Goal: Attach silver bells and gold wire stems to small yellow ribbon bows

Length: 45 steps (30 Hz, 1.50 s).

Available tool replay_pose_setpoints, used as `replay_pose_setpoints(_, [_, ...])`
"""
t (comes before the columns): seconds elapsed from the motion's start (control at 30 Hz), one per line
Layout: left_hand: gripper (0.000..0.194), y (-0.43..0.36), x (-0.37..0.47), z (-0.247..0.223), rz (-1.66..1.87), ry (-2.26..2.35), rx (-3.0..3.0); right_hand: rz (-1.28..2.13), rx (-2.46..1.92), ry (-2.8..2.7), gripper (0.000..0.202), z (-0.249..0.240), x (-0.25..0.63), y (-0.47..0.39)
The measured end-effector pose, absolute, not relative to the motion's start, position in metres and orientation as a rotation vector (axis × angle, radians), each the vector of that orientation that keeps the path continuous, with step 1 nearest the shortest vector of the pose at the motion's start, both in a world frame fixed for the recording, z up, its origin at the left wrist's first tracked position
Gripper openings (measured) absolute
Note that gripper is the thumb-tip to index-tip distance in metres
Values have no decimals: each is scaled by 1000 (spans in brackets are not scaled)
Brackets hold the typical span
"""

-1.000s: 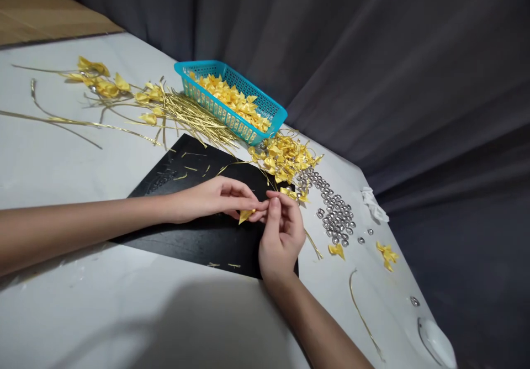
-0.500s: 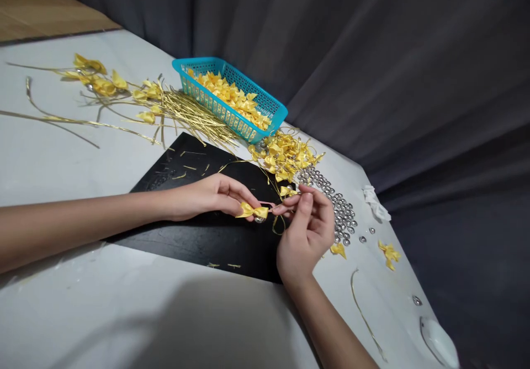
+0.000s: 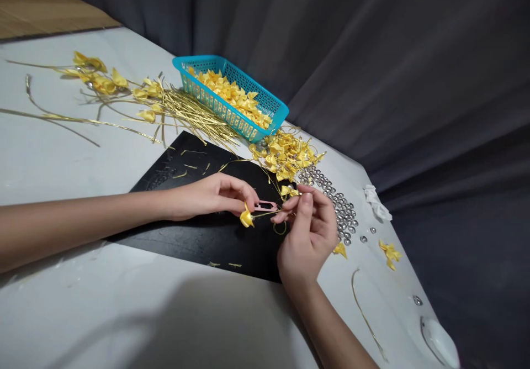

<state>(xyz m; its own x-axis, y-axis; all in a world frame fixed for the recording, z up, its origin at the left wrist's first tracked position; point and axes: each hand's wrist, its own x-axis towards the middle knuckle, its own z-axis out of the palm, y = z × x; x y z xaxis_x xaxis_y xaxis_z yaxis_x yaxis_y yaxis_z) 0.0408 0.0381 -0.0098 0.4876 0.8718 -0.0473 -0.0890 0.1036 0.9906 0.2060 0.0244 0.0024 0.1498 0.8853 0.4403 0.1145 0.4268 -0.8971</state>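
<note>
My left hand (image 3: 226, 195) is closed, with a slim pink clip-like piece (image 3: 267, 206) with an open centre sticking out from its fingertips. Just below those fingertips is a yellow ribbon bow (image 3: 247, 217), seen end-on; whether the fingers touch it I cannot tell. From the bow a thin gold cord (image 3: 265, 214) runs to my right hand (image 3: 308, 231), whose thumb and fingers are pinched on it. Another yellow bow (image 3: 289, 191) shows just behind the right fingertips. Both hands are above a black mat (image 3: 182, 242).
Behind the mat stands a turquoise basket (image 3: 232, 117) of yellow bows. Cut gold cords (image 3: 194, 117) lie alongside it. A heap of bows (image 3: 285, 153) and many small silver gems (image 3: 342, 209) spread to the right. A white object (image 3: 439, 340) sits near the table's right edge.
The yellow bow has turned from lying sideways to end-on and shifted slightly left and down. More of the pink piece now shows. Both hands have hardly moved.
</note>
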Motion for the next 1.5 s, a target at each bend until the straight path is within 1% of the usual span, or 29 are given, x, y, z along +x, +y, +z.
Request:
replay_pose_setpoints(0.17, [13, 37, 42, -6, 829, 791, 1312, 738, -981, -1340, 11, 9, 202, 13])
replay_pose_setpoints(0.27, [11, 36, 41, -4, 769, 765, 1210, 733, -942, -1354, 13, 14, 202, 8])
replay_pose_setpoints(0.37, [14, 35, 41, -5, 739, 722, 1174, 730, -906, -1408, 15, 17, 202, 5])
replay_pose_setpoints(0.47, [7, 35, 43, -7, 739, 717, 1240, 718, -898, -1447, 16, 17, 203, 4])
replay_pose_setpoints(0.63, [13, 35, 46, -8, 761, 821, 1245, 729, -914, -1447, 18, 16, 203, 2])
replay_pose_setpoints(0.7, [14, 35, 46, -8, 772, 862, 1226, 695, -935, -1451, 21, 16, 204, 2])
replay_pose_setpoints(0.83, [18, 37, 46, -12, 808, 840, 1147, 567, -976, -1499, 35, 14, 205, -1])
replay_pose_setpoints(0.97, [25, 38, 46, -13, 842, 829, 1102, 552, -1001, -1562, 41, 20, 205, -6])
replay_pose_setpoints(1.03, [22, 38, 46, -11, 836, 854, 1112, 570, -1002, -1574, 37, 24, 205, -6])
replay_pose_setpoints(1.17, [20, 37, 44, -7, 774, 888, 1191, 647, -949, -1595, 15, 31, 208, 4])
replay_pose_setpoints(1.37, [15, 36, 44, -7, 772, 880, 1224, 734, -933, -1476, 12, 30, 215, 22])
replay_pose_setpoints(1.5, [16, 37, 44, -8, 768, 896, 1235, 724, -948, -1518, 16, 31, 214, 20])
